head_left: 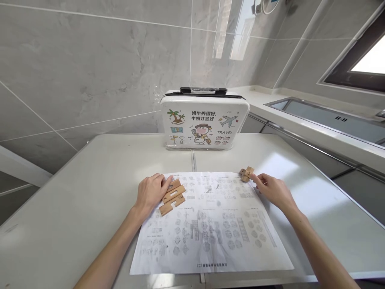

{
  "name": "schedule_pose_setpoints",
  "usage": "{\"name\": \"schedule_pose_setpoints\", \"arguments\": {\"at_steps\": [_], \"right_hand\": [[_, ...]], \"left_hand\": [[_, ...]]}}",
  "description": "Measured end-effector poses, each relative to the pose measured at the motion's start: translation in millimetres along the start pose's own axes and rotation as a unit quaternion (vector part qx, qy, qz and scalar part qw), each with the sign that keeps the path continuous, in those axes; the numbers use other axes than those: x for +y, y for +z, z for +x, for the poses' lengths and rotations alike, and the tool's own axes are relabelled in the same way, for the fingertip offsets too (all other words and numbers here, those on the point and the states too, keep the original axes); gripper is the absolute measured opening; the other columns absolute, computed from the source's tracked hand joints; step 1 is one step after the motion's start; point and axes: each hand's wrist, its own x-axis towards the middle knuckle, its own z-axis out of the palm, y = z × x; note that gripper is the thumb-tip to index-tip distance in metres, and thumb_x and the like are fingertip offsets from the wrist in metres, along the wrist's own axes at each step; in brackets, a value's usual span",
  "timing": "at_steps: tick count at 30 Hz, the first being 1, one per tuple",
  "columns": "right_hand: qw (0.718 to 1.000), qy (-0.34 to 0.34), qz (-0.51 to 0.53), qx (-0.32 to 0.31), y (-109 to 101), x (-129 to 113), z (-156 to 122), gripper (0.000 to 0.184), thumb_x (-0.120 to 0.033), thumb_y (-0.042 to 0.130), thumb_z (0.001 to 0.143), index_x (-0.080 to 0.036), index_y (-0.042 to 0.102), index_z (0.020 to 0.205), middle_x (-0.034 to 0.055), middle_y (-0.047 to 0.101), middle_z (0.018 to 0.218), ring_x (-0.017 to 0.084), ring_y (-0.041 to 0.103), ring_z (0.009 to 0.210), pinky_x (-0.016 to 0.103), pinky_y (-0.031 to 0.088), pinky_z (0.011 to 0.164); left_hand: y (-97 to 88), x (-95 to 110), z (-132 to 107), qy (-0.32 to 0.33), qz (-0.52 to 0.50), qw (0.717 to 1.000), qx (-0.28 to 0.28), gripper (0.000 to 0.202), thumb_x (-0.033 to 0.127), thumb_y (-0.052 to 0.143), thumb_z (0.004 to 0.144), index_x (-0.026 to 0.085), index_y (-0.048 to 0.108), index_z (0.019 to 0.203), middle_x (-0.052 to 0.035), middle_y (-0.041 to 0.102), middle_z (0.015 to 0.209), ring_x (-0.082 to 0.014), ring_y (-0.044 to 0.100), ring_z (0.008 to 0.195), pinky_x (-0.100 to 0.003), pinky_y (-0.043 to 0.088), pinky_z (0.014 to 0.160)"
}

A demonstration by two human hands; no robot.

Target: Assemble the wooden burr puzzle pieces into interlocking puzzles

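Observation:
Three flat notched wooden puzzle pieces (174, 194) lie side by side on the left part of a printed instruction sheet (210, 253). My left hand (152, 190) is closed at their upper left end, its thumb along the farthest piece; part of the fingers is hidden. Dark numerals mark some of the pieces. At the sheet's far right corner sits a small cross-shaped wooden burr puzzle (247, 174). My right hand (272, 188) has its fingertips pinched at the puzzle's right side, with the other fingers curled in.
A white cartoon-printed case (204, 124) with a black handle stands upright at the table's back, partly wrapped in clear plastic. The white table (90, 200) has a seam down its middle. Tiled wall rises behind; a counter with a sink (327, 116) lies to the right.

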Motion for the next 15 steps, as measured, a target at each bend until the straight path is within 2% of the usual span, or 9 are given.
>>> {"name": "schedule_pose_setpoints", "arguments": {"at_steps": [2,5,7,9,12,15], "right_hand": [[1.0,0.017,0.002,0.022,-2.5,0.2,-5.8,0.044,-0.066,0.049,0.094,-0.026,0.067,0.086,0.005,0.077,0.083,0.029,0.07,0.08,0.033,0.041,0.059],[0.992,0.04,0.02,0.119,-5.2,-2.6,-24.4,0.037,-0.06,0.054,0.093,-0.026,0.067,0.095,0.0061,0.078,0.091,0.029,0.07,0.078,0.033,0.041,0.058],[0.983,0.009,0.065,0.171,-3.0,-10.1,-43.0,0.032,-0.054,0.055,0.093,-0.024,0.066,0.094,0.0067,0.077,0.088,0.026,0.07,0.073,0.033,0.044,0.06],[0.979,-0.087,0.13,0.135,4.5,-24.8,-64.1,0.026,-0.047,0.054,0.095,-0.024,0.065,0.095,0.0048,0.074,0.083,0.022,0.067,0.067,0.033,0.049,0.063],[0.962,-0.222,0.158,0.019,25.9,-58.5,-94.1,0.019,-0.039,0.052,0.099,-0.025,0.064,0.093,0.0038,0.072,0.083,0.021,0.065,0.065,0.032,0.05,0.06],[0.925,-0.338,0.159,-0.066,54.9,-96.3,-115.3,0.014,-0.028,0.049,0.103,-0.025,0.063,0.101,0.0056,0.072,0.092,0.022,0.068,0.074,0.033,0.052,0.063]], "left_hand": [[-0.6,-0.6,-0.1,-0.015,-0.022,1.0,0.002,0.056,0.057,0.048,0.1,0.022,0.046,0.056,-0.0038,0.065,0.067,-0.0176,0.049,0.053,-0.034,0.031,0.06],[-1.8,-1.7,1.4,-0.039,-0.072,0.997,0.009,0.056,0.059,0.05,0.098,0.022,0.043,0.056,-0.0025,0.061,0.064,-0.0176,0.047,0.054,-0.033,0.03,0.058],[-2.9,-2.1,3.3,-0.056,-0.118,0.991,0.011,0.057,0.061,0.05,0.097,0.022,0.04,0.056,-0.0014,0.057,0.061,-0.0176,0.047,0.056,-0.032,0.031,0.058],[-4.0,-1.8,5.3,-0.077,-0.173,0.982,0.008,0.06,0.064,0.048,0.098,0.023,0.038,0.055,-0.0001,0.051,0.056,-0.0168,0.046,0.055,-0.031,0.033,0.057],[-5.4,0.1,7.0,-0.107,-0.271,0.956,-0.022,0.063,0.07,0.04,0.1,0.023,0.043,0.059,0.0018,0.049,0.051,-0.0141,0.044,0.045,-0.028,0.034,0.049],[-5.4,3.4,6.3,-0.124,-0.366,0.919,-0.075,0.068,0.078,0.029,0.1,0.023,0.049,0.064,0.0012,0.054,0.05,-0.0116,0.04,0.034,-0.027,0.033,0.038]]}}
